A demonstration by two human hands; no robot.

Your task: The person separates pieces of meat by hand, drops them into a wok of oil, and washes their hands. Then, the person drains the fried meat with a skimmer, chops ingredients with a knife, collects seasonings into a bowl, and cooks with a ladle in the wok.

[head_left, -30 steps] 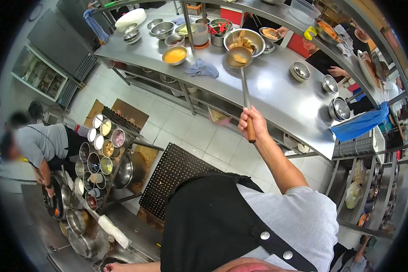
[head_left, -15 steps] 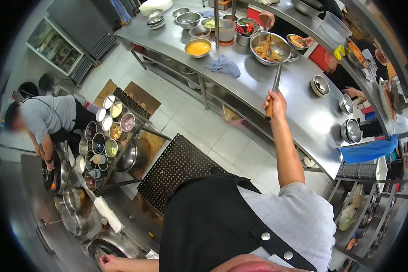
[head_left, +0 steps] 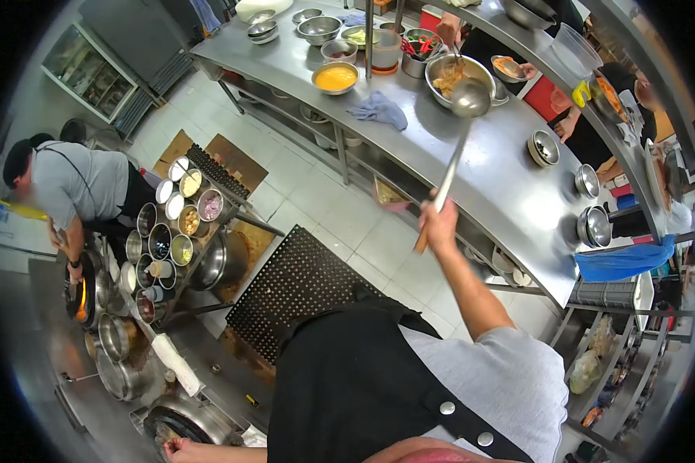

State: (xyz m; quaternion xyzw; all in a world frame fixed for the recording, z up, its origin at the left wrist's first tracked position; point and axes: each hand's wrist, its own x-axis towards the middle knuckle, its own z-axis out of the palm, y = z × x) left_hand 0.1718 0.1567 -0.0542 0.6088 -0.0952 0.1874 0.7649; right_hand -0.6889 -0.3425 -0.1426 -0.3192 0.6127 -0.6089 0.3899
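Observation:
My right hand (head_left: 440, 222) is closed around the wooden-ended handle of a long metal ladle (head_left: 457, 166). The ladle's cup hangs over the near rim of a large steel bowl (head_left: 483, 71) on the counter; whether they touch I cannot tell. Browned food pieces (head_left: 448, 77) lie in that bowl. Across the counter, another person's hand (head_left: 449, 31) holds a utensil down into the food, and their other hand steadies a small bowl of orange food (head_left: 508, 69). At the lower left, my left hand (head_left: 179, 449) is closed beside a dark wok (head_left: 170, 420); its grip is partly hidden.
Steel counter (head_left: 517, 162) carries a bowl of yellow liquid (head_left: 335, 77), a blue cloth (head_left: 380, 109) and stacked bowls (head_left: 594, 225). A rack of ingredient pots (head_left: 181, 248) stands left, near a bending co-worker (head_left: 85, 181). A perforated black mat (head_left: 301, 285) covers part of the floor.
My right hand and the ladle have drawn back toward me and to the left, with the cup now at the bowl's near edge. At the left, flame shows at the co-worker's wok.

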